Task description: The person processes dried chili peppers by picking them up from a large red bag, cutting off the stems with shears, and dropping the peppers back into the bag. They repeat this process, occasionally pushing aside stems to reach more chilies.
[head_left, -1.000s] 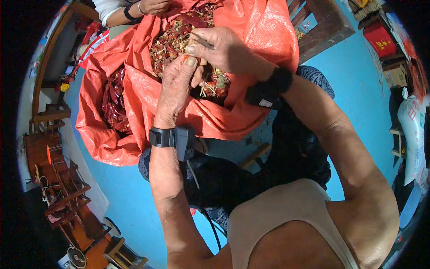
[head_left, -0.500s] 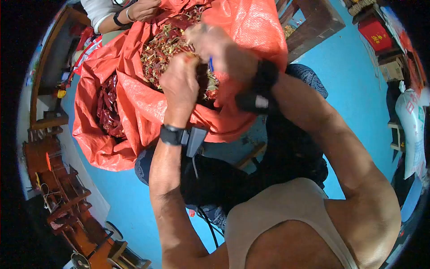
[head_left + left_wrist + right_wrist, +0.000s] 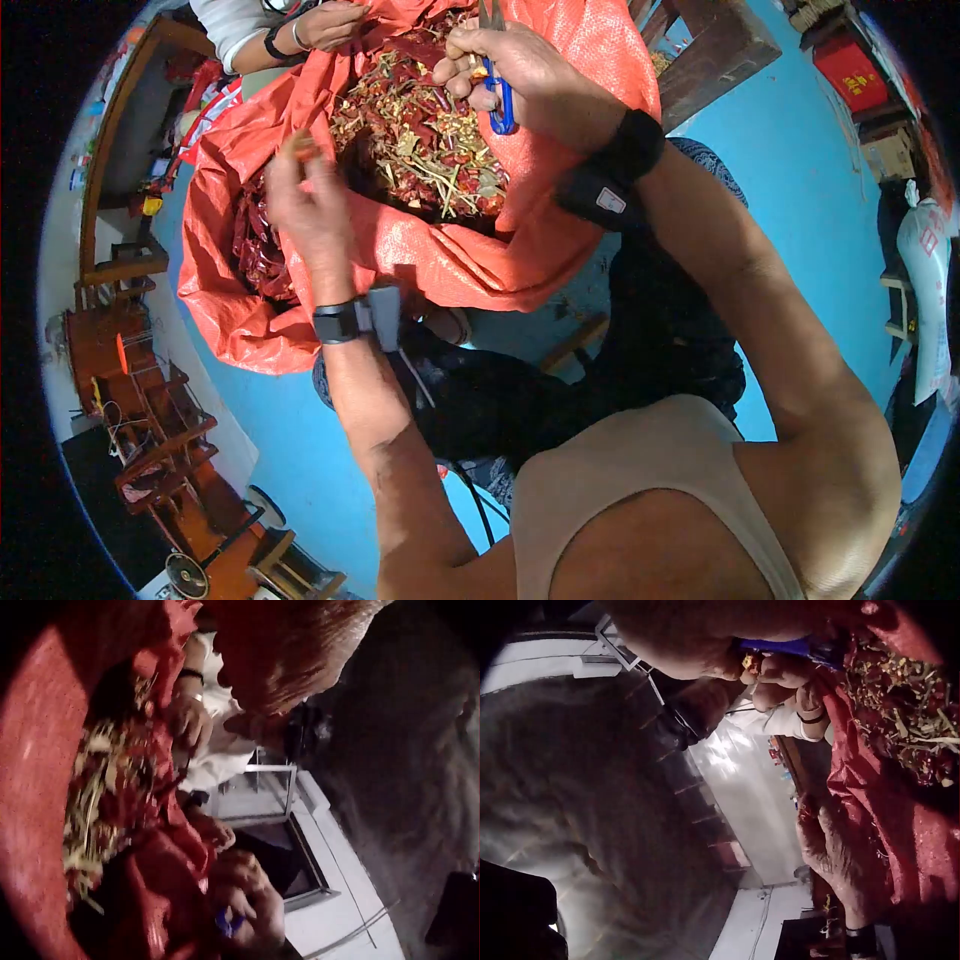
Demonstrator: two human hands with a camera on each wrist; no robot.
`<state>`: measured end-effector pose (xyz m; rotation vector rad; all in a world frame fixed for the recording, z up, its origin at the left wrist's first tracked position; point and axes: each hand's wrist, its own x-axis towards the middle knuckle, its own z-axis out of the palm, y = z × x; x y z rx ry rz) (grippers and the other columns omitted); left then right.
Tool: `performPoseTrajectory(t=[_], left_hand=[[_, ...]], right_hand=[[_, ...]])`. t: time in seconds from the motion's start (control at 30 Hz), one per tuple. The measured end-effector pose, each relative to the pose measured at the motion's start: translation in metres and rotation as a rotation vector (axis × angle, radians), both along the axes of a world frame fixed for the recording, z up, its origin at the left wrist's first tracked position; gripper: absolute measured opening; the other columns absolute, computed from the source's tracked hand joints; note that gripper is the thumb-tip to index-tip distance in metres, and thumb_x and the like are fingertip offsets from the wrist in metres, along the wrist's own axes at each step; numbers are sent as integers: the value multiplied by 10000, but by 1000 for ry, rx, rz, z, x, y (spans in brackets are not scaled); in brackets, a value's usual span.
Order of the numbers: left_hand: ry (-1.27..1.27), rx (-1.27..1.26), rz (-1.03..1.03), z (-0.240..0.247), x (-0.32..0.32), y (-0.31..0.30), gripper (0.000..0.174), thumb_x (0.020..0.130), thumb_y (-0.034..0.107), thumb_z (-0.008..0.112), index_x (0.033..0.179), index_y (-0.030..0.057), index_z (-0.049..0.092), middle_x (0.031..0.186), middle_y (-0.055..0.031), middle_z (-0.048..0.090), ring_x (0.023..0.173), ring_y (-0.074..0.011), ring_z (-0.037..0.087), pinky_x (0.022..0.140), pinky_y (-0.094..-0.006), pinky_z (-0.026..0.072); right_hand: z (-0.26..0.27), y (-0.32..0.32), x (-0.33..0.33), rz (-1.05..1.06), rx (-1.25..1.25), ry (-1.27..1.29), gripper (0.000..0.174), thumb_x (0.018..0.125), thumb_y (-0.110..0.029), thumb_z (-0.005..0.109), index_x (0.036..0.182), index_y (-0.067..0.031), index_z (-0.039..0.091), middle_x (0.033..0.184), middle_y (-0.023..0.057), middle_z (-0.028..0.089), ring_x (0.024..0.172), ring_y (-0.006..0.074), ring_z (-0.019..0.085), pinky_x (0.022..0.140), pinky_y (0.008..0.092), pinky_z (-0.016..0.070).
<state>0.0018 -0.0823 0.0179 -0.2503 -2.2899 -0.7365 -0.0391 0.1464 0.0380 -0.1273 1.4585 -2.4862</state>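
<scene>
My right hand grips blue-handled scissors, blades pointing away, above the far right of the chilli pile. A small orange-yellow piece sits between its fingers. Blurred by motion, my left hand is over the left part of the orange sack. At its fingertips it pinches a small reddish piece of dried chilli. Cut chillies with seeds and pale stems fill the sack's middle opening. Whole dark-red dried chillies lie in a left fold, partly behind my left hand.
Across the sack is another person's hand with a dark wristband. A wooden chair-like frame stands at the far right. On the right side are a red box and a white sack; brown wooden furniture lines the left.
My hands were together over the chilli pile and have parted. The left hand has moved left towards the whole chillies; the right has drawn slightly right and away, still holding the scissors.
</scene>
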Motion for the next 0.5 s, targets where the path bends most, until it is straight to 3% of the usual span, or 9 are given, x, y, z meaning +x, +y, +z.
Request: performPoseTrajectory(t=[0.03,0.13,0.2,0.27,0.3,0.33,0.4,0.43,0.5], left_hand=[[61,-11,87,3,-3,-16,241,829,128,554,1041,14,565,950,-123,610,859,-219,581,783,-321,449],[315,-564,452,6,-11,-35,389,771,254,630,1058,0,562,924,-180,606,854,-297,581,766,-363,451],[48,-409,181,3,-14,-24,378,768,244,637,1054,6,568,945,-181,603,896,-281,574,787,-345,442],[-210,-131,-134,-3,-7,17,239,786,149,613,995,33,597,935,-120,612,911,-254,568,806,-327,427],[-161,-145,-239,-17,-13,30,221,756,105,604,975,74,604,884,-123,604,863,-278,551,774,-361,432],[-92,-320,-312,-17,-15,42,222,738,82,599,959,89,614,889,-115,592,853,-280,541,758,-365,434],[-120,-549,-249,-18,-10,58,204,715,63,602,916,96,620,901,-107,575,847,-286,528,742,-370,431],[-118,-548,-249,-19,-13,57,204,715,63,602,916,96,620,901,-107,575,847,-286,528,742,-370,431],[-89,-518,-205,-26,-22,52,200,704,51,609,900,93,613,917,-100,567,852,-286,521,743,-367,429]], right_hand=[[0,0,1,-2,-3,-2,198,836,-187,521,736,-15,510,618,44,485,486,86,426,397,205,319],[-5,-2,0,-34,-3,66,179,825,-171,530,748,-11,510,615,43,481,487,92,432,390,207,317],[-14,0,-7,54,-24,77,162,825,-163,534,725,-42,496,597,16,456,483,81,417,388,206,309],[-15,1,-8,77,-7,91,165,825,-166,536,708,-62,485,590,1,441,480,74,406,385,205,303],[-15,1,-8,102,12,102,172,825,-168,539,691,-83,474,582,-14,425,476,68,396,382,204,296],[-15,2,-7,105,15,101,172,825,-168,539,691,-83,474,582,-14,425,476,68,396,382,204,296],[-13,5,-3,171,-33,149,192,824,-175,543,668,-108,454,573,-31,404,465,58,375,381,199,286],[-10,5,-2,170,-31,150,192,824,-175,543,668,-108,454,573,-31,404,465,58,375,381,199,286],[-6,8,-1,174,69,117,155,885,-215,475,830,-70,482,616,-57,361,514,25,335,441,169,262]])
